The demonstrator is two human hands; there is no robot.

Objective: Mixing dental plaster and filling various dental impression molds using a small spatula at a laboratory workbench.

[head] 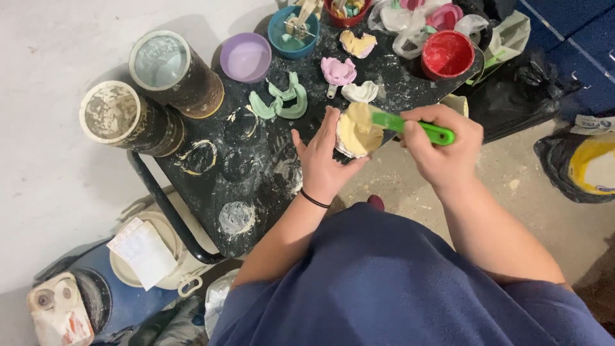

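Nearest, left hand (322, 161) cupped around a small white bowl (346, 142) of pale yellow paste (357, 128), at the front edge of a black table (256, 186); right hand (442, 148) clamped on a green-handled spatula (413, 126), blade in the paste; just beyond, pink (337, 70), white (360, 93) and green moulds (282, 101); farther, purple (245, 57), blue (293, 33) and red bowls (447, 54); left, two dusty cylinders (147, 96).
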